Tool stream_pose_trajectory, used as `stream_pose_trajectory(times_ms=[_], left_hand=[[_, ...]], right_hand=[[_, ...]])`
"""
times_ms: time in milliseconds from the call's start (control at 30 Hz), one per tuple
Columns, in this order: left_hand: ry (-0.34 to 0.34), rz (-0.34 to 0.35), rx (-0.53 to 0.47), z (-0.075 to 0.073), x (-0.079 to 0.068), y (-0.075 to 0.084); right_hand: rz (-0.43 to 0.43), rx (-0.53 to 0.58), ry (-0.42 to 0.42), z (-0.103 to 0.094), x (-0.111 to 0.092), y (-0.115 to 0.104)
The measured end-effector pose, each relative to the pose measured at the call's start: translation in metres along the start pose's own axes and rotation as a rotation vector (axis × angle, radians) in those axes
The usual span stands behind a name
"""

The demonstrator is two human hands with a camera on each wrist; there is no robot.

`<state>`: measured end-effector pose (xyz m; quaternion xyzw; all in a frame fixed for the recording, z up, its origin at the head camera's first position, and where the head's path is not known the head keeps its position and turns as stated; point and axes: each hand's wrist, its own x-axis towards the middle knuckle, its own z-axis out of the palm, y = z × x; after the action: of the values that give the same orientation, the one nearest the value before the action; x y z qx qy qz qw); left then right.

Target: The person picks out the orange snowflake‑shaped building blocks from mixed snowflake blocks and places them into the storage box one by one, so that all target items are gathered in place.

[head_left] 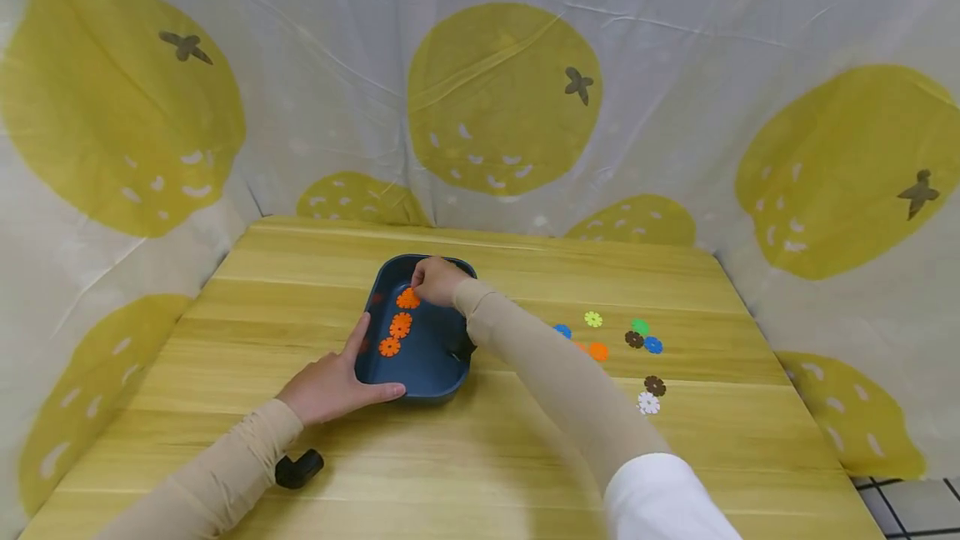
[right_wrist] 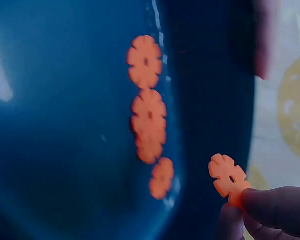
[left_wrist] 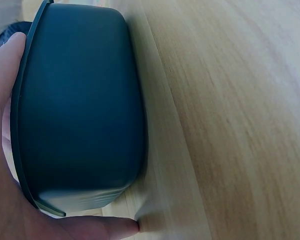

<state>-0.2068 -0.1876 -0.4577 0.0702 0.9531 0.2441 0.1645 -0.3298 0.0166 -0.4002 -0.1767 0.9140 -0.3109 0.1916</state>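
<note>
A dark blue plastic basin [head_left: 431, 361] sits on the wooden table, with orange flower-shaped discs [head_left: 389, 347] in a line along its left side; some overlap. My right hand [head_left: 441, 280] is over the basin's far part. Between thumb and fingertips it pinches another orange flower-shaped disc [right_wrist: 222, 172], held above the basin floor in the right wrist view. My left hand [head_left: 326, 386] spreads around the basin's near left corner, thumb along the near rim and a straight finger along the left side. In the left wrist view the basin's outer wall [left_wrist: 80, 100] lies beside this hand.
Right of the basin, more discs lie scattered on the table: blue [head_left: 654, 345], yellow-green [head_left: 593, 319], green [head_left: 640, 326], orange [head_left: 598, 352], brown [head_left: 655, 386] and white [head_left: 648, 403]. A black object [head_left: 300, 469] is by the left forearm. A lemon-print curtain [head_left: 502, 98] surrounds the table.
</note>
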Motion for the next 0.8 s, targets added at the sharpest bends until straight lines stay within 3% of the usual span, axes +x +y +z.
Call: stream_pose_trajectory(times_ms=[167, 333, 567, 800], left_hand=[[0.002, 0.001, 0.007, 0.002, 0.0, 0.001], [0.004, 0.01, 0.012, 0.0, 0.0, 0.002], [0.008, 0.014, 0.01, -0.001, -0.001, 0.001], [0.001, 0.017, 0.007, -0.002, 0.0, 0.0]], right_hand=[[0.086, 0.023, -0.009, 0.032, 0.011, 0.005], [0.122, 0.016, -0.029, 0.044, 0.015, 0.012], [0.099, 0.042, 0.013, 0.035, 0.011, 0.009], [-0.044, 0.094, 0.01, 0.002, -0.016, 0.007]])
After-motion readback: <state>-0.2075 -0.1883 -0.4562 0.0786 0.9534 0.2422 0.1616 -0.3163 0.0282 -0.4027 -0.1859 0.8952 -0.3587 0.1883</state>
